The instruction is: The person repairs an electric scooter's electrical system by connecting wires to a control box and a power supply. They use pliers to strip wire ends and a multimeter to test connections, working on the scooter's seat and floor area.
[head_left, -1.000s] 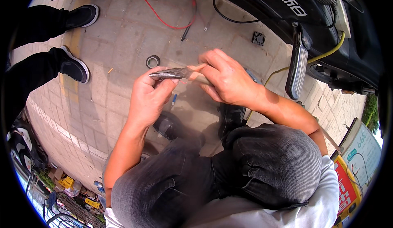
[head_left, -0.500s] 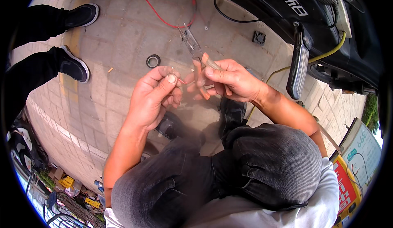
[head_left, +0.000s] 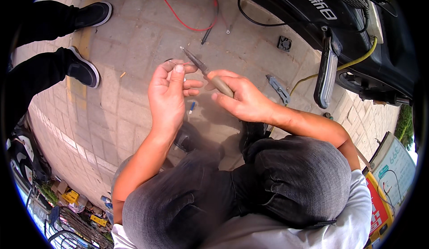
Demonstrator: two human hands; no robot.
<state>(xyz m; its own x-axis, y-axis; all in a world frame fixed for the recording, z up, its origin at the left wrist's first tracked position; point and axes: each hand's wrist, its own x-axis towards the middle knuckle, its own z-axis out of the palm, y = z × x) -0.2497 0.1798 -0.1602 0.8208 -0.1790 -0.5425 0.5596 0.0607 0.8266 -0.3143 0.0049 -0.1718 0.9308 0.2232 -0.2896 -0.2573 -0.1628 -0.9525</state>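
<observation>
My left hand [head_left: 166,90] pinches a thin reddish wire [head_left: 187,64] between thumb and forefinger, its other fingers loosely curled. My right hand [head_left: 248,98] grips the handles of a pair of long-nosed pliers [head_left: 199,63]. The plier jaws point up and left and look closed, just beyond the left fingertips. They cross close to the wire; whether they touch it I cannot tell. Behind the left hand, the roll of black tape is almost wholly hidden.
On the paving lie a small black fan [head_left: 284,43], a grey utility knife [head_left: 279,89], a red cable [head_left: 175,13] and a small blue piece [head_left: 192,107]. A black scooter [head_left: 295,5] with a footrest [head_left: 327,70] stands at right. Another person's shoes [head_left: 84,68] are at left.
The pliers have gone from spread jaws to closed ones and swung to point up and left. My left hand has risen slightly, covering the tape roll. The utility knife has come into sight.
</observation>
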